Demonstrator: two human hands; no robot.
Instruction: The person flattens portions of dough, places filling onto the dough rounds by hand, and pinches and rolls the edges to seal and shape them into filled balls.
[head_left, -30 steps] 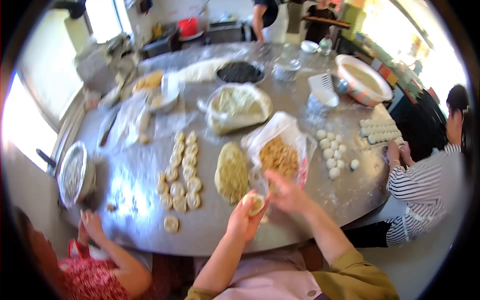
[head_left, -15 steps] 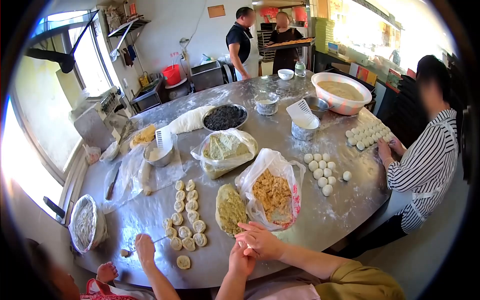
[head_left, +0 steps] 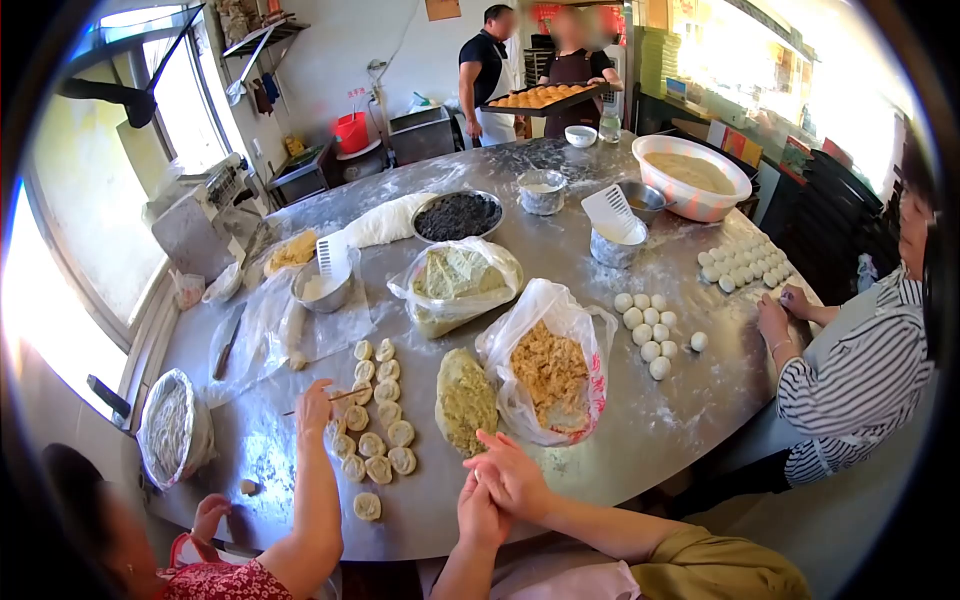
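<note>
My left hand (head_left: pixel 480 512) is cupped upward at the table's near edge. My right hand (head_left: pixel 513 480) lies over it, palm toward palm, its fingers reaching past it. Whatever sits between the palms is hidden. Just beyond my fingertips is a mound of greenish-yellow filling (head_left: pixel 464 402). Right of that, a plastic bag of orange-brown crumbly filling (head_left: pixel 548 375) stands open. To the left lie several pale round dough pieces (head_left: pixel 401 433) with gathered tops, in rough rows.
A co-worker's hand (head_left: pixel 314 408) on the left holds a thin stick over the dough pieces. White dough balls (head_left: pixel 650 330) lie on the right, near a co-worker in a striped top (head_left: pixel 860 370). Farther back are a bowl of dark filling (head_left: pixel 458 216) and a baking tray (head_left: pixel 545 97) carried by a person.
My hands stay pressed together, the right now lying flatter over the left. The left co-worker's hand moved forward over the dough pieces. At the back, the carried tray has shifted left.
</note>
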